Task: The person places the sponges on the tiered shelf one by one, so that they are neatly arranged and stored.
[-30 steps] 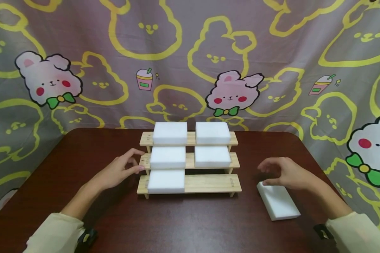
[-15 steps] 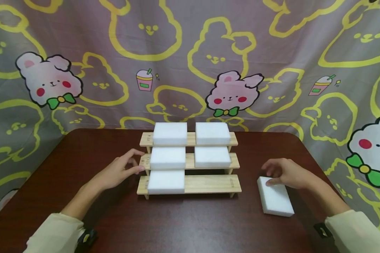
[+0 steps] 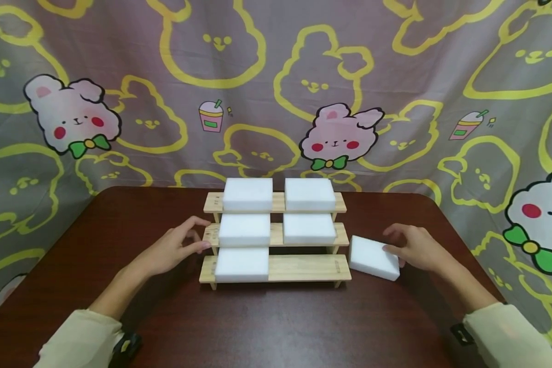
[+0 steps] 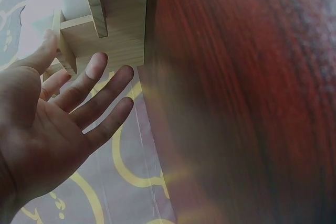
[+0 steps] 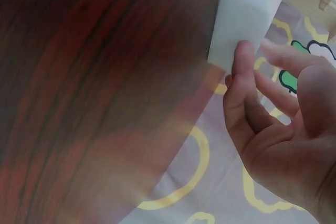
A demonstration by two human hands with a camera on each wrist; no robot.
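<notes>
A three-tier wooden display stand point(image 3: 303, 268) sits on the table, with white foam blocks point(image 3: 245, 228) lying on its boards: two on the top, two on the middle, one at the left of the lowest. My left hand point(image 3: 167, 250) holds the left end of the middle board between thumb and index finger. In the left wrist view the other fingers of the left hand point(image 4: 58, 129) spread away from the wood. Right of the stand, my right hand point(image 3: 418, 248) pinches the near end of another white foam block point(image 3: 372, 258), thumb on top. This block appears raised and angled toward the lowest board.
Dark reddish-brown table point(image 3: 276, 332) surrounds the stand. Behind it hangs a curtain point(image 3: 267, 102) printed with cartoon rabbits and yellow outlines. The lowest board's right half is bare wood.
The right hand has taken hold of the loose foam block and moved it left and away from me, turning it toward the stand. My left hand has stayed at the stand's left end.
</notes>
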